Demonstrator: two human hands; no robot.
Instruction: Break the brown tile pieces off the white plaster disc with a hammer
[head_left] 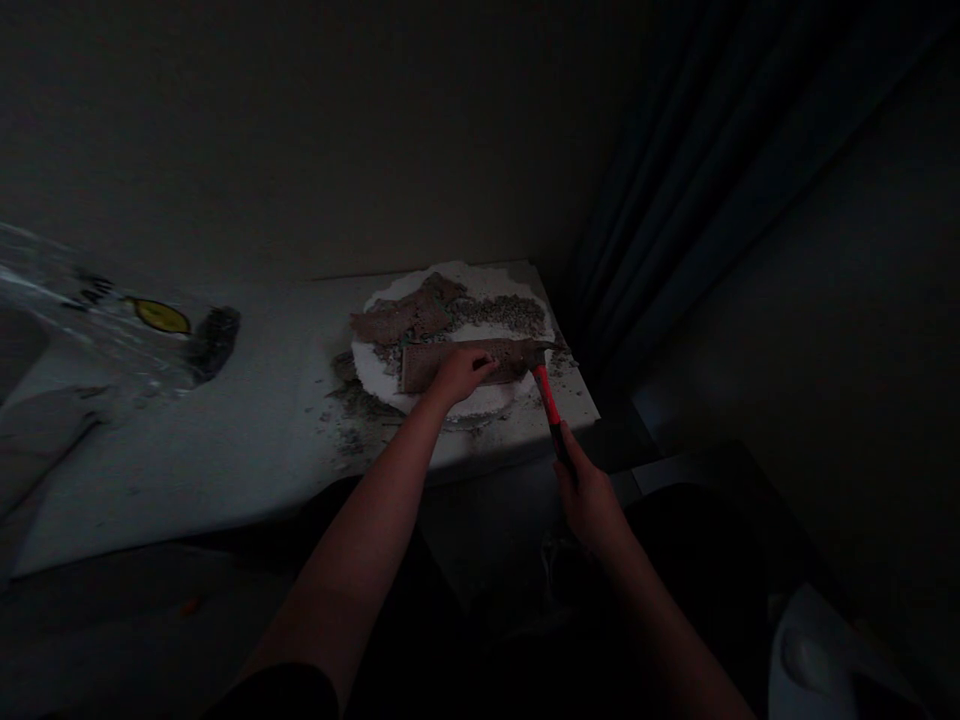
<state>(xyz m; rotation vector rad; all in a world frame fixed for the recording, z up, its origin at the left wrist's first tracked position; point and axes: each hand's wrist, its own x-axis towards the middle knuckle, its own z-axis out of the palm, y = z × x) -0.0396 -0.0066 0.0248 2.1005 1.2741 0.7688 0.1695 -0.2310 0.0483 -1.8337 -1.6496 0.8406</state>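
A long brownish slab (427,362) lies across a white round plate-like disc (491,400) on a white table. My left hand (461,373) rests on the slab's middle, fingers curled over it, holding it down. My right hand (589,492) is closed round the black grip of a hammer (547,392) with a red handle. The hammer's head touches the slab's right end. Broken brown pieces (409,315) and grey crumbs (502,312) lie on the far part of the disc.
Grey rubble is scattered on the white table (225,440) left of the disc. A clear plastic bag (90,320) with a yellow label and a dark lump (214,340) lie at far left. Dark curtain at right; a white object (817,660) at bottom right.
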